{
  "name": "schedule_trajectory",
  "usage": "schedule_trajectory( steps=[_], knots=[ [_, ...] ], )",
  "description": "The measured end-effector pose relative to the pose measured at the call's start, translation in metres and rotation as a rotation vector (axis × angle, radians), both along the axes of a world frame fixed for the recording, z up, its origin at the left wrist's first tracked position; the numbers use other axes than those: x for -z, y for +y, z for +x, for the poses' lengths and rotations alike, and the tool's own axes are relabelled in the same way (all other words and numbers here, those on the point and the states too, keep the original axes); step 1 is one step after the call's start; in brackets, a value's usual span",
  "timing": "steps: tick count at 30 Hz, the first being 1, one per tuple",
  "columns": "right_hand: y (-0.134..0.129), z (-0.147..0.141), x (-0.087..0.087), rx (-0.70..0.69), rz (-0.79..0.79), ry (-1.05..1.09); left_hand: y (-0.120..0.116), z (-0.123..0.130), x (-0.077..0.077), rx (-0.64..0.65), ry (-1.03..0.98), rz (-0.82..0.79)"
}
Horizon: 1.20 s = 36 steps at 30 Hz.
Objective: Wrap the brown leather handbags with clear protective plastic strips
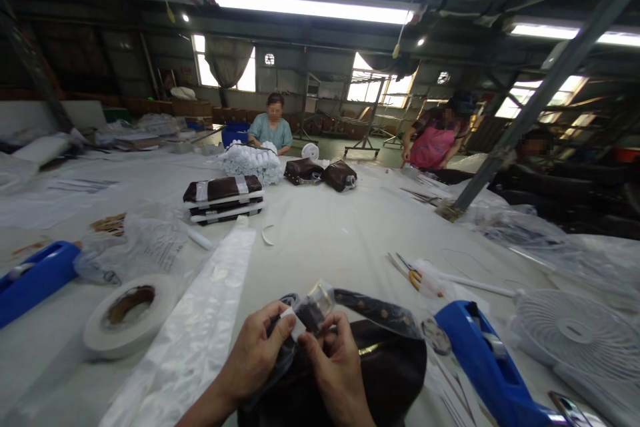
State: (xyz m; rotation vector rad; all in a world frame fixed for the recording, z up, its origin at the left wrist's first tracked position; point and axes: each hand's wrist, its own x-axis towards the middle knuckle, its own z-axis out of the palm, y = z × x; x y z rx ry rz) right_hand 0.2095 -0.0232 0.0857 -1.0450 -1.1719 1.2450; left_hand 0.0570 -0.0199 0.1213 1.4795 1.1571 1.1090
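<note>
A dark brown handbag [395,363] with a gold zipper lies in front of me, partly hidden by my hands. Its studded strap [375,309] is wrapped in clear plastic, and so is the buckle [321,300] at the strap's near end. Between thumb and fingers, my left hand [257,350] pinches a small white piece [293,324], perhaps paper or foam. My right hand [336,360] is closed at the wrapped strap end just below the buckle, its thumb by the white piece's edge. What lies inside its fingertips is mostly hidden.
Left are a tape roll [131,315], a blue tape dispenser [40,277] and white sheeting [200,320]. Right are another blue dispenser [487,363], yellow-handled snips [414,277] and a white fan [575,330]. Wrapped bags [223,197] sit farther back; co-workers [271,127] are beyond.
</note>
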Motion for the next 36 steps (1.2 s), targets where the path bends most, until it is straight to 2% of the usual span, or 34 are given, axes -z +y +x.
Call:
schedule_trajectory(
  steps=[3, 5, 9, 12, 14, 17, 18, 19, 21, 23, 24, 27, 29, 32, 34, 36],
  knots=[
    [0.0, 0.003, -0.003, -0.06, 0.059, 0.115, 0.001, 0.001, 0.002, 0.035, -0.168, -0.11],
    [0.0, 0.003, -0.005, -0.051, 0.101, 0.1, 0.002, 0.004, 0.003, 0.043, -0.277, -0.208],
    [-0.003, -0.001, -0.004, 0.004, 0.208, -0.067, 0.001, 0.008, 0.002, 0.045, -0.417, -0.329],
    [-0.002, 0.014, -0.012, 0.028, 0.294, -0.227, 0.005, -0.002, 0.0, 0.082, -0.465, -0.363],
    [0.004, 0.041, -0.022, 0.173, 0.34, -0.285, 0.013, -0.015, 0.0, 0.13, -0.487, -0.399],
    [0.022, 0.101, -0.032, 0.53, 0.381, -0.31, 0.031, -0.033, 0.003, 0.179, -0.55, -0.484],
    [0.029, 0.121, -0.03, 0.563, 0.37, -0.375, 0.038, -0.037, 0.006, 0.186, -0.583, -0.524],
    [0.037, 0.137, -0.026, 0.563, 0.339, -0.443, 0.044, -0.04, 0.008, 0.186, -0.616, -0.57],
    [0.05, 0.156, -0.007, 0.414, 0.187, -0.521, 0.055, -0.044, 0.011, 0.183, -0.657, -0.655],
    [0.059, 0.158, 0.019, 0.251, 0.058, -0.537, 0.063, -0.047, 0.012, 0.199, -0.628, -0.672],
    [0.062, 0.155, 0.031, 0.224, 0.02, -0.532, 0.066, -0.049, 0.012, 0.222, -0.569, -0.628],
    [0.067, 0.139, 0.058, 0.345, -0.008, -0.497, 0.068, -0.058, 0.009, 0.29, -0.312, -0.402],
    [0.07, 0.134, 0.063, 0.406, -0.018, -0.461, 0.065, -0.066, 0.007, 0.281, -0.09, -0.271],
    [0.074, 0.134, 0.064, 0.412, -0.044, -0.444, 0.058, -0.072, 0.01, 0.238, 0.182, -0.181],
    [0.075, 0.137, 0.066, 0.409, -0.06, -0.448, 0.054, -0.07, 0.017, 0.188, 0.192, -0.207],
    [0.073, 0.141, 0.071, 0.419, -0.055, -0.442, 0.051, -0.066, 0.027, 0.127, 0.086, -0.263]
  ],
)
